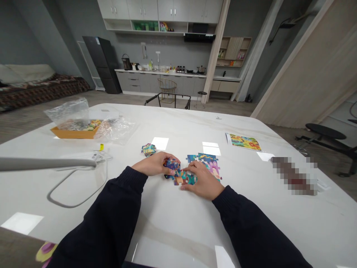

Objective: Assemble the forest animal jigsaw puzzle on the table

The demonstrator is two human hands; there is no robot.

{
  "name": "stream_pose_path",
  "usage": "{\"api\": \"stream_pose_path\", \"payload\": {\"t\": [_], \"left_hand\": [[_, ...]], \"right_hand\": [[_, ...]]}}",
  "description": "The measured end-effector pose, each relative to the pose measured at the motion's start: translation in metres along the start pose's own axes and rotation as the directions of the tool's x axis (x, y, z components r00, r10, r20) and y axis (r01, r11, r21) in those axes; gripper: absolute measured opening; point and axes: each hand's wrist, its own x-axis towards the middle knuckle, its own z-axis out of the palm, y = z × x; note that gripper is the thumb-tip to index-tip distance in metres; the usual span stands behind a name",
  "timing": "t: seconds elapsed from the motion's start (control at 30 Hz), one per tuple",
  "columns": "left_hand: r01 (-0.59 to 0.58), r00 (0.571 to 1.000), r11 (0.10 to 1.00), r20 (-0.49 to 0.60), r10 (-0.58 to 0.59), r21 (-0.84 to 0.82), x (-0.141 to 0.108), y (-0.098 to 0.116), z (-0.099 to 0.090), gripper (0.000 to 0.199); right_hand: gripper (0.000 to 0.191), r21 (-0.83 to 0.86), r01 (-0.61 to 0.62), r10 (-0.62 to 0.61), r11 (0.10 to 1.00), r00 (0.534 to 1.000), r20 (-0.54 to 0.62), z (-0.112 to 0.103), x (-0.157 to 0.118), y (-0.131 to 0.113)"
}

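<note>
My left hand (157, 163) grips a small stack of dark blue jigsaw puzzle pieces (171, 166), thumb on top. Close beside it, my right hand (202, 179) has its thumb and fingertips around a teal and brown puzzle piece (192, 179) low on the table. An orange and brown piece (179, 180) lies between the hands. Partly under my right hand is a joined section of puzzle (213, 165) with a pink creature on it; the hand hides some of its lower left. A loose pile of puzzle pieces (148, 149) sits behind my left hand.
On the white table (173, 230), an orange box (75, 133) with clear plastic wrapping (115, 128) stands at the left. A grey cable (78, 204) loops nearer me. A colourful picture sheet (245, 142) and a blurred-out object (292, 175) lie right. A chair (169, 97) faces the far edge.
</note>
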Motion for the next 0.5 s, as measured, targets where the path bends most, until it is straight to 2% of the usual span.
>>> {"api": "stream_pose_path", "payload": {"t": [0.07,0.2,0.3,0.4,0.5], "left_hand": [[0.027,0.999,0.997,0.042,-0.03,0.071,-0.002,0.002,0.004,0.046],[0.006,0.998,0.985,0.059,-0.017,0.174,-0.001,0.004,0.017,0.042],[0.026,0.998,0.984,0.056,-0.036,0.174,-0.002,0.002,0.018,0.041],[0.022,1.0,0.983,0.0,-0.022,0.181,-0.002,-0.001,0.014,0.053],[-0.015,1.0,0.982,-0.006,0.016,0.19,-0.001,-0.002,0.012,0.056]], "right_hand": [[0.045,-0.015,-0.02,0.02,1.0,1.0,0.015,0.001,0.0,-0.001],[0.036,-0.001,-0.044,0.044,0.999,0.999,0.03,0.002,0.002,0.003],[0.047,-0.009,-0.033,0.033,0.999,0.999,0.041,-0.004,0.001,0.008],[0.063,-0.091,-0.022,0.027,0.996,0.998,0.054,-0.016,-0.002,0.012],[0.063,-0.151,-0.046,0.061,0.987,0.993,0.099,-0.025,-0.005,0.012]]}}
